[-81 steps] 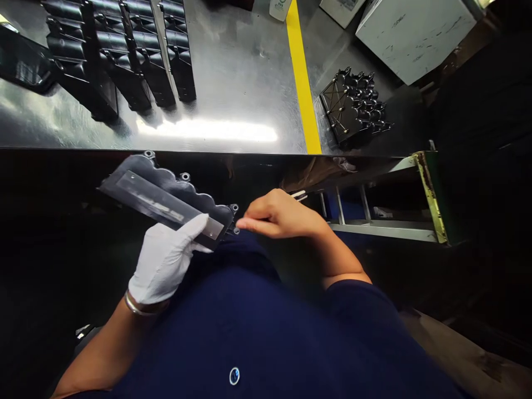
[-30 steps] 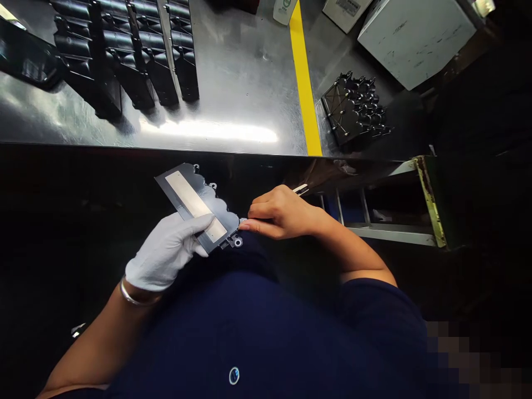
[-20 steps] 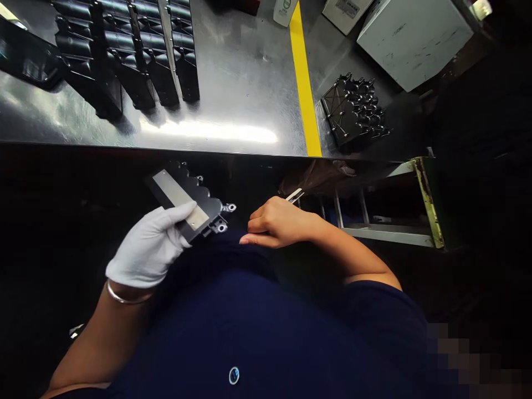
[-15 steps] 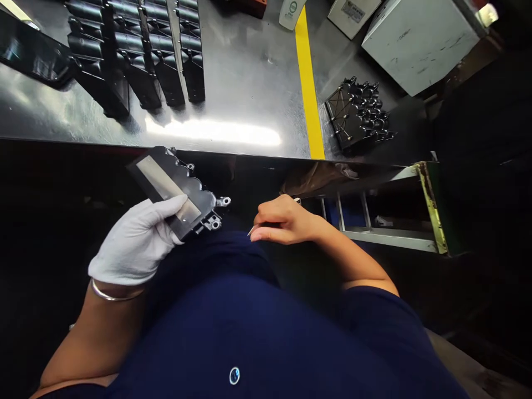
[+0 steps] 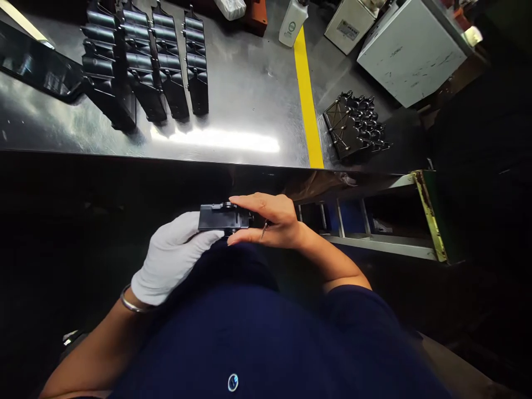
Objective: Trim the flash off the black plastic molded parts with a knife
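Note:
In front of my body, a black moulded part (image 5: 220, 219) is held edge-on, its narrow flat side facing up. My left hand (image 5: 172, 255), in a white glove, is closed around its left end. At the right end, my bare right hand (image 5: 276, 219) has its thumb and fingers on opposite sides of the part. A thin metal piece (image 5: 264, 229) shows against the right palm; its kind is too small to tell. The part's broad face with the pale strip is turned out of sight.
Rows of black moulded parts (image 5: 143, 66) stand on the metal bench (image 5: 249, 94) at left. Past the yellow tape (image 5: 308, 100) sits another group of black parts (image 5: 357, 124). Behind are a white bottle (image 5: 292, 23) and a grey box (image 5: 409, 52). A metal frame (image 5: 386, 246) stands below the bench.
My left hand has moved right and turned the black part from its broad face to its edge. My right hand has come left onto the part's end.

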Available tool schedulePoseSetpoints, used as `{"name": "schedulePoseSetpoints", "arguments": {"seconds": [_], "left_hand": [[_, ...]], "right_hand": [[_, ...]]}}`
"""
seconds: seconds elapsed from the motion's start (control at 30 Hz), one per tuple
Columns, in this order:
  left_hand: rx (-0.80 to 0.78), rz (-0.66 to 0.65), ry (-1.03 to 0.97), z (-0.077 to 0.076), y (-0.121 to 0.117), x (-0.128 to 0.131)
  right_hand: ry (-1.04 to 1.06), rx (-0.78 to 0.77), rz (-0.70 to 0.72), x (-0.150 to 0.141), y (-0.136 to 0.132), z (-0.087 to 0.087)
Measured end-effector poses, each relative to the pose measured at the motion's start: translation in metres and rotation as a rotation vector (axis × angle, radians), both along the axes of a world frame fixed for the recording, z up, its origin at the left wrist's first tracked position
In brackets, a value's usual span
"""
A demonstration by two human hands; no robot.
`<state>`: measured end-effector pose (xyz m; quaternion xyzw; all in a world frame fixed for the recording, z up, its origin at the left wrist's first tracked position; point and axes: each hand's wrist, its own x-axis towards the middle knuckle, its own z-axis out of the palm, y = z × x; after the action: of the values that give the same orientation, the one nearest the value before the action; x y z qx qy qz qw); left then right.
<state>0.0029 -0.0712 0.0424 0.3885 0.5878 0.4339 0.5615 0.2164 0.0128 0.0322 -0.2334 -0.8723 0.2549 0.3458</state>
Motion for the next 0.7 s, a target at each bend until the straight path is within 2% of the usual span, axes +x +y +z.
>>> {"name": "schedulePoseSetpoints", "arguments": {"seconds": [0.07, 0.17, 0.27, 0.37, 0.5, 0.57, 0.7], "left_hand": [[0.052, 0.087, 0.079, -0.003, -0.002, 0.005], [0.058, 0.169, 0.039, -0.008, -0.005, 0.007], [0.058, 0.182, 0.027, -0.009, -0.007, 0.003], [-0.009, 0.105, -0.012, -0.007, -0.004, -0.007], [-0.039, -0.082, -0.017, -0.001, 0.004, -0.016], [-0.042, -0.195, -0.004, 0.002, 0.008, -0.017], [-0.057, -0.302, 0.037, 0.006, 0.013, -0.013]], "right_hand": [[0.036, -0.048, 0.008, -0.005, -0.002, -0.004], [0.038, -0.166, 0.064, -0.006, -0.002, -0.006], [0.002, -0.296, 0.066, -0.002, 0.001, 0.000], [-0.087, -0.298, 0.020, 0.000, 0.002, 0.006], [-0.117, -0.259, 0.121, -0.004, -0.003, 0.004], [-0.094, -0.271, 0.127, -0.006, -0.005, 0.002], [-0.131, -0.289, 0.196, -0.003, -0.005, 0.006]]}}
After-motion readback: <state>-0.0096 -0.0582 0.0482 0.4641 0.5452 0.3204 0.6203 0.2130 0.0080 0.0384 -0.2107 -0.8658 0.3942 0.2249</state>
